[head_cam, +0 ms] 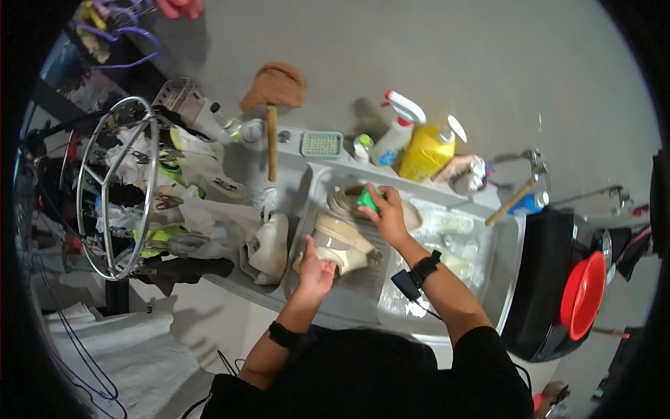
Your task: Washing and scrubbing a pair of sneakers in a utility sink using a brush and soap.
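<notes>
My left hand [317, 272] grips a wet cream shoe [340, 243] by its collar, over the ridged part of a grey sink [361, 290]. In my right hand [388, 212] is a small green block [369, 199], perhaps soap or a brush; which one I cannot tell. It is held just above the shoe. Behind it, partly under my right hand, lies a second light shoe [343, 201]. Soapy water [445, 230] with pale submerged items fills the basin on the right.
A white shoe [269, 251] rests on the sink's left part. Along the back ledge stand a green soap dish [322, 144], a spray bottle [393, 141] and a yellow pump bottle [428, 152]. A round metal drying rack [107, 188] holds clipped laundry at left; a red basin [582, 296] is at right.
</notes>
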The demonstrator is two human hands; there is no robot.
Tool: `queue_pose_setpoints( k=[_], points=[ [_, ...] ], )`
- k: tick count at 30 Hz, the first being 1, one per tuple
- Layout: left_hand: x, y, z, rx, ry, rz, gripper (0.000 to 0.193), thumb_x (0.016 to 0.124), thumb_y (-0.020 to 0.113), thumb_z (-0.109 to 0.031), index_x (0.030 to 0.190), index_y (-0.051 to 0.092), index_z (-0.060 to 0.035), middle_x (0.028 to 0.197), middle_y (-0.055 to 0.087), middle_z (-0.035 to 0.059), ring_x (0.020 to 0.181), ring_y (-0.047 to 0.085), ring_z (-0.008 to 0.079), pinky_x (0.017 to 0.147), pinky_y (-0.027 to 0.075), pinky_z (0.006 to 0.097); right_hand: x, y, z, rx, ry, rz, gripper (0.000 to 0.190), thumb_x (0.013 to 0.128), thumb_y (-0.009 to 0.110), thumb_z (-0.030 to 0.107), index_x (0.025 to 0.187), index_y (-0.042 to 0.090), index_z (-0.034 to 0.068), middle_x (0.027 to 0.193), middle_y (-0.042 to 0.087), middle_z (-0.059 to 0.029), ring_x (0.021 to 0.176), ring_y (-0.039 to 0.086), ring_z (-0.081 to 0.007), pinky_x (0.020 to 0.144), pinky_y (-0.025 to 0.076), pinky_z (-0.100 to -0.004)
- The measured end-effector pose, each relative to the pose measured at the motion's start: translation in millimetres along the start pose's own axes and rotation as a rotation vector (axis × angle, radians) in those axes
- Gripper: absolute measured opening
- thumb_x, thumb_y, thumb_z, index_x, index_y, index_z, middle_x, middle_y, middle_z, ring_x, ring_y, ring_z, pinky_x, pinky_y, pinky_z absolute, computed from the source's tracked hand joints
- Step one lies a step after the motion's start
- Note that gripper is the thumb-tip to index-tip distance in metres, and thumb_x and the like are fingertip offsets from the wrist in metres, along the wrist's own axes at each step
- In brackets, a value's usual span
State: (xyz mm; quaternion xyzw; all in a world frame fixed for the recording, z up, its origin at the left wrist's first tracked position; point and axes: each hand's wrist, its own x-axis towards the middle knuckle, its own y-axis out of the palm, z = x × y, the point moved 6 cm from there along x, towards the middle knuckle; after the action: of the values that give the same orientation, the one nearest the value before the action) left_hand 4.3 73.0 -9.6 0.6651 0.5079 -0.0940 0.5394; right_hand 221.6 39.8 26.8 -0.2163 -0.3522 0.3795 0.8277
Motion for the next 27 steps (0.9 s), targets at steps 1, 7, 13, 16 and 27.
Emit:
queue_pose_setpoints(
  k=[1,7,13,16,27],
  points=[
    [1.2,-3.5,-1.4,-0.02,0.023,0.007,0.053,0.096,0.052,-0.053,0.129,0.051,-0.011,0.122,0.061,0.0017,0.112,0.059,0.0177,0.093,0.047,0.0319,28.0,9.6,12.7,-0.026,-0.137,0.01,0.062,0.075,0.079,0.028,0.132,0.06,0.011,0.107,0.056,-0.0183,0.098,0.053,-0.0348,0.086,0.045,-0.0419],
    [-3.0,-2.5,-6.6,0.016,-0.033,-0.063,0.054,0.098,0.05,-0.052,0.132,0.05,-0.0102,0.126,0.059,0.0018,0.115,0.057,0.0186,0.097,0.045,0.0341,144.2,106.8,9.4,-0.173,-0.293,0.221,0.057,0.076,0.076,0.036,0.127,0.062,0.015,0.11,0.057,-0.0199,0.102,0.052,-0.0378,0.089,0.045,-0.0451],
    [0.9,-28.0,-12.8,-0.064,0.002,-0.085,0.053,0.098,0.05,-0.05,0.133,0.05,-0.0097,0.126,0.06,0.0033,0.115,0.057,0.0195,0.097,0.046,0.0338,179.3,171.6,-4.5,-0.373,-0.36,0.475,0.06,0.08,0.071,0.035,0.136,0.056,0.018,0.116,0.054,-0.0172,0.111,0.049,-0.0354,0.097,0.043,-0.0435],
    [2.9,-25.4,-17.3,-0.083,-0.034,-0.11,0.055,0.1,0.046,-0.049,0.14,0.043,-0.0117,0.14,0.05,0.0036,0.126,0.05,0.0221,0.105,0.042,0.0383,181.6,183.6,-14.7,-0.45,-0.351,0.48,0.058,0.082,0.069,0.029,0.137,0.054,0.018,0.122,0.052,-0.0182,0.116,0.047,-0.036,0.101,0.041,-0.0437],
    [12.8,-7.1,-11.7,-0.065,-0.075,-0.087,0.047,0.1,0.049,-0.047,0.127,0.054,-0.0086,0.121,0.062,0.0039,0.11,0.06,0.0202,0.094,0.047,0.0343,148.9,127.5,22.7,-0.149,-0.412,0.241,0.045,0.083,0.068,0.016,0.126,0.06,0.01,0.124,0.054,-0.0186,0.113,0.051,-0.0365,0.099,0.043,-0.0429]
  ],
)
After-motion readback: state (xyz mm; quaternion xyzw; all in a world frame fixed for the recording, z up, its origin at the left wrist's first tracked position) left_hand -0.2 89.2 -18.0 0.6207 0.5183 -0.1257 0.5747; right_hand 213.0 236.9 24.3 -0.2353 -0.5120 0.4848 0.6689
